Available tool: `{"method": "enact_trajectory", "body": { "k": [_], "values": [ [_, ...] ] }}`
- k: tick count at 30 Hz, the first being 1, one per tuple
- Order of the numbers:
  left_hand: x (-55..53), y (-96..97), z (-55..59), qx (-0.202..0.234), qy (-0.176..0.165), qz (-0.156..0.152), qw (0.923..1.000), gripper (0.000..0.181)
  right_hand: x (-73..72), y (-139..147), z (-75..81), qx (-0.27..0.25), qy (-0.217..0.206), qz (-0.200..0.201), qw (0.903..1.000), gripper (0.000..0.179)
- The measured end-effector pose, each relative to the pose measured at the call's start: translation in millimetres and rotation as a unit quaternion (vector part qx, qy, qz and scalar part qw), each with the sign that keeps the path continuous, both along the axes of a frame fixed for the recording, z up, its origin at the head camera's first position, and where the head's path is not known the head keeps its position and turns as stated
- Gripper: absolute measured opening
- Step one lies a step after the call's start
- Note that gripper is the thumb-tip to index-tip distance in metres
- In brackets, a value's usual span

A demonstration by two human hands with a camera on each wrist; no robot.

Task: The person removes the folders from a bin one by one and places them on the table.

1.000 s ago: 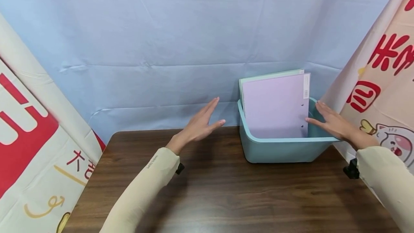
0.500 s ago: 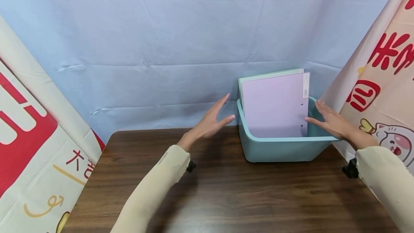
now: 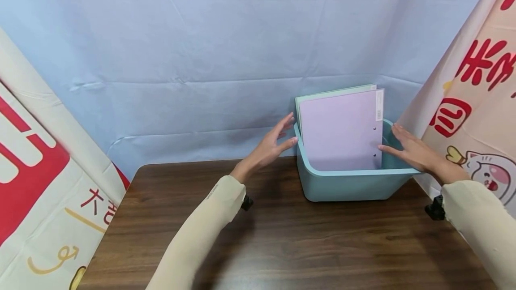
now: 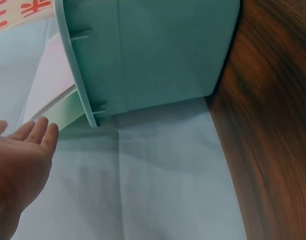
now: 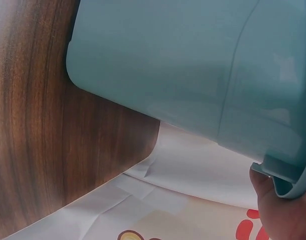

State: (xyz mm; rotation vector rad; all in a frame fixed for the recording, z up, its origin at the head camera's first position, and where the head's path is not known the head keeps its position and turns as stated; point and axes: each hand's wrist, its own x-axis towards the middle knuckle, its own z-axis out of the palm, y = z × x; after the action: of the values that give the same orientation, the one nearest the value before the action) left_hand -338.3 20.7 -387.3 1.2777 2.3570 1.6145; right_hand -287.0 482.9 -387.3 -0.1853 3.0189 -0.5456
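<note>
A light blue plastic bin point(image 3: 346, 187) stands on the table, near its back right corner. Inside it a purple folder point(image 3: 338, 133) leans upright, with a white label and two rivets along its right side. A pale green folder point(image 3: 334, 94) shows behind the purple one. My right hand point(image 3: 417, 153) grips the bin's right rim, thumb on the inner side; in the right wrist view fingers point(image 5: 263, 186) curl under the lip. My left hand point(image 3: 268, 147) is beside the left rim with fingers extended and thumb apart; the left wrist view shows its fingertips below the folder edges.
The dark wood table point(image 3: 282, 245) extends to the left and front of the bin. A light blue cloth point(image 3: 201, 48) hangs behind it. Printed cloths with red lettering hang at the left point(image 3: 36, 182) and at the right, close to the bin.
My left hand has moved right, up to the bin's left rim. The right hand stays on the right rim, and the bin and folders keep their place.
</note>
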Motion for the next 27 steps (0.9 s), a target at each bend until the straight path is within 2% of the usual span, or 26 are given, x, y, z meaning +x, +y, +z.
{"method": "enact_trajectory", "body": {
  "k": [7,12,19,27],
  "values": [
    [-5.2,8.1,1.0,0.041,-0.03,-0.026,0.9984,0.078,1.0,0,1.0,-0.008,0.001,0.003,1.0,0.106],
    [-6.2,13.2,1.2,0.047,-0.045,-0.037,0.9972,0.077,0.8,-1,1.0,-0.008,0.007,0.003,0.9999,0.106],
    [-7.2,18.3,-0.2,0.032,-0.059,-0.033,0.9972,0.078,0.3,-3,-0.3,-0.01,0.006,0.004,0.9999,0.106],
    [-9.8,22.6,-2.3,0.034,-0.065,-0.024,0.9971,0.076,2.5,-2,2.4,-0.006,0.006,0.004,1.0,0.105]
  ]
}}
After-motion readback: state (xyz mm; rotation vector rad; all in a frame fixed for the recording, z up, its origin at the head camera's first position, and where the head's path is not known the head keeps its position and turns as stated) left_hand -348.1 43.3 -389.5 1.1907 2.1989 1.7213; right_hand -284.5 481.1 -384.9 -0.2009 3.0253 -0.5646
